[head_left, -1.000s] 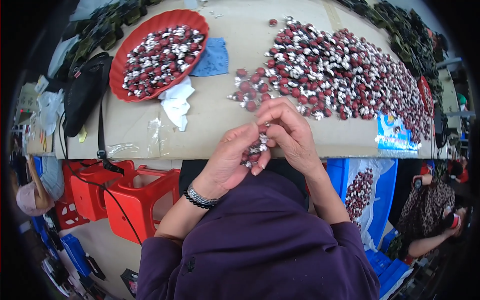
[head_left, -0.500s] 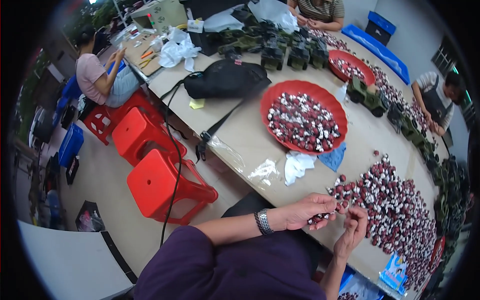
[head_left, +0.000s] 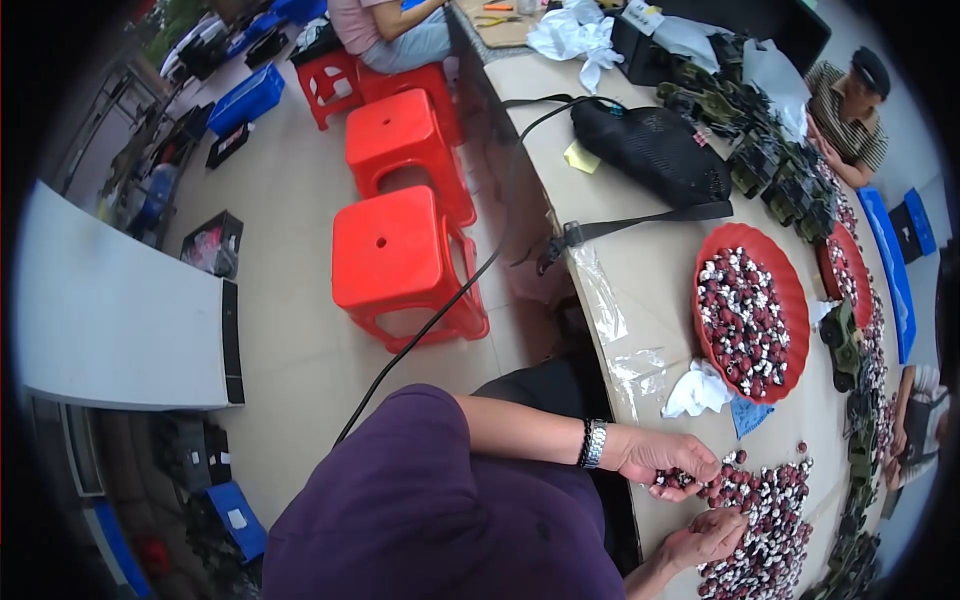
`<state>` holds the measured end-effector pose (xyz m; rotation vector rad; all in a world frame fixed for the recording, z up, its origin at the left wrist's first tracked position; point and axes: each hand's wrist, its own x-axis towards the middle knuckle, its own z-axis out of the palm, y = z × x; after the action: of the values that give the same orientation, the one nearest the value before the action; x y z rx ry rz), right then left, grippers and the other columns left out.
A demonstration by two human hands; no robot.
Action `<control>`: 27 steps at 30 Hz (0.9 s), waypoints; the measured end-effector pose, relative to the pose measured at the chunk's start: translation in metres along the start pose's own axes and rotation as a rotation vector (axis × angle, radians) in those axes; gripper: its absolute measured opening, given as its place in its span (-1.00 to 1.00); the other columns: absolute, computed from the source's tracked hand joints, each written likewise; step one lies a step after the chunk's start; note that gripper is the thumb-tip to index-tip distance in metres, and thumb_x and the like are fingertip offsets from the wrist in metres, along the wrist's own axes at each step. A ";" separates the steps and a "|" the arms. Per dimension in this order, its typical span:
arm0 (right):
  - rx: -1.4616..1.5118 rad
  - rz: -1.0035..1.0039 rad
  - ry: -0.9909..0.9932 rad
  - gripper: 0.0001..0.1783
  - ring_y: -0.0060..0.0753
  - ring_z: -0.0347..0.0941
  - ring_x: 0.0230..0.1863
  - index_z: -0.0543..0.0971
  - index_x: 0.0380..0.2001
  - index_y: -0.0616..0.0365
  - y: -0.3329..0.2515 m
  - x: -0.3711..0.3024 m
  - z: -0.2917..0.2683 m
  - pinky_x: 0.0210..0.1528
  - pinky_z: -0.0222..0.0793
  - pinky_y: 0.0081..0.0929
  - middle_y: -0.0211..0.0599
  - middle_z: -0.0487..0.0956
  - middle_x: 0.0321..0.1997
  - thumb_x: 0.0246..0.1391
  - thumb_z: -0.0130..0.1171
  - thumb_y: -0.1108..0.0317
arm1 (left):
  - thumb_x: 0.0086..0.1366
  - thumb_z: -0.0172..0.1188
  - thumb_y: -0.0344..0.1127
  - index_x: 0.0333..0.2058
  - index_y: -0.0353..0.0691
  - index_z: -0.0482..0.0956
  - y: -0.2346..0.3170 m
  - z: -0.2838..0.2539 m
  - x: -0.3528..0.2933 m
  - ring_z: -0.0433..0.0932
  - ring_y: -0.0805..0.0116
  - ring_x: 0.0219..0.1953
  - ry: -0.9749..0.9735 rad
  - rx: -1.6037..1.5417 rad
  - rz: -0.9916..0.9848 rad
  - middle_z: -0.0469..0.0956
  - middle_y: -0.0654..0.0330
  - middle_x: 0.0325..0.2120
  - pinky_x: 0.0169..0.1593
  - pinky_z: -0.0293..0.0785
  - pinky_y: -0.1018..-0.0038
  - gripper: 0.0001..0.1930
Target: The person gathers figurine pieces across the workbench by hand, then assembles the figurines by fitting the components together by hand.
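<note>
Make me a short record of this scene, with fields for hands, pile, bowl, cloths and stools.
Left hand: curled around small red-and-white pieces
Pile: many similar pieces, loose on the table
Right hand: at the pile's edge, fingers curled; contents unclear
Bowl: red, scalloped, holding similar pieces
Cloths: white cloth and blue cloth, near the bowl
Stools: red, beside the table
</note>
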<state>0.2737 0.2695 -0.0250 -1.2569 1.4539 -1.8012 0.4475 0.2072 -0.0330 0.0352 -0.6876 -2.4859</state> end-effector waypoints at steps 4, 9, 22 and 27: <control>-0.004 0.018 -0.041 -0.59 -0.79 -0.11 -0.71 0.20 -0.63 0.07 0.012 -0.001 -0.004 -0.68 -0.26 -0.71 -0.58 0.10 -0.69 0.33 -0.04 0.27 | 0.30 0.18 0.04 -0.25 -0.35 0.48 -0.001 0.000 -0.002 0.32 0.54 -0.75 -0.007 -0.013 0.044 0.37 0.26 -0.69 -0.72 0.14 0.61 -0.54; -0.036 0.025 -0.028 -0.61 -0.79 -0.07 -0.72 0.21 -0.63 0.08 0.006 -0.008 -0.004 -0.69 -0.21 -0.74 -0.56 0.14 -0.69 0.32 -0.04 0.33 | 0.32 0.17 -0.07 -0.24 -0.34 0.46 -0.006 0.001 0.004 0.33 0.51 -0.74 -0.075 -0.072 0.009 0.37 0.24 -0.69 -0.71 0.16 0.60 -0.63; -0.354 -0.137 -0.087 -0.75 -0.61 0.21 -0.66 0.39 -0.68 0.22 -0.009 -0.005 0.007 -0.60 0.09 -0.57 -0.40 0.37 -0.67 0.07 0.08 0.50 | 0.29 0.10 -0.23 -0.19 -0.28 0.37 0.013 0.004 -0.009 0.48 0.41 -0.63 0.029 0.025 -0.142 0.52 0.11 -0.42 -0.63 0.34 0.56 -0.75; -0.216 -0.171 0.007 -0.81 -0.62 0.21 -0.70 0.44 -0.65 0.23 -0.006 -0.005 -0.002 -0.64 0.06 -0.58 -0.42 0.37 -0.70 0.00 0.14 0.54 | 0.22 0.21 -0.28 -0.17 -0.26 0.35 0.009 -0.002 -0.003 0.51 0.42 -0.58 -0.021 0.046 -0.129 0.55 0.08 -0.32 -0.63 0.33 0.61 -0.70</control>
<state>0.2753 0.2758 -0.0209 -1.5247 1.6235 -1.7942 0.4550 0.2014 -0.0307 0.0725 -0.7732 -2.5964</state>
